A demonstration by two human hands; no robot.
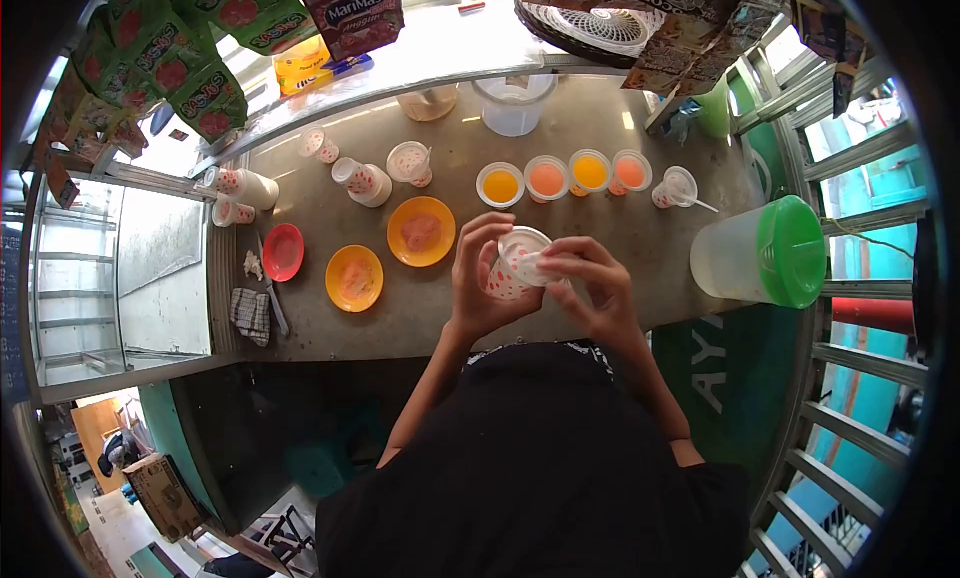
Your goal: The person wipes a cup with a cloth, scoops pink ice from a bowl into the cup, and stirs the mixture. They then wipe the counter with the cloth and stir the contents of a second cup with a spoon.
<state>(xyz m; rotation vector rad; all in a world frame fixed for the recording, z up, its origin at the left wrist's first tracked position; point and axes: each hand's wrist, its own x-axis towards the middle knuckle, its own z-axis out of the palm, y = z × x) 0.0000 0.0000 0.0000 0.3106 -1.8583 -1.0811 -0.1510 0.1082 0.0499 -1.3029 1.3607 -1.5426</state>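
My left hand (pixel 482 278) grips a white plastic cup with red dots (pixel 512 266), held tilted over the grey counter (pixel 420 308). My right hand (pixel 590 283) pinches the cup's rim and lid from the right side. Both hands meet just in front of my chest. Beyond them stands a row of several small cups with orange and yellow liquid (pixel 565 175). One more dotted cup with a spoon (pixel 675 189) stands at the row's right end.
Two orange plates (pixel 421 230) and a red plate (pixel 283 251) lie on the counter's left. Several dotted cups (pixel 368 181) lie further back. A green-lidded jug (pixel 760 253) lies at the right edge. A checked cloth (pixel 251 313) sits front left. Snack packets (pixel 190 48) hang overhead.
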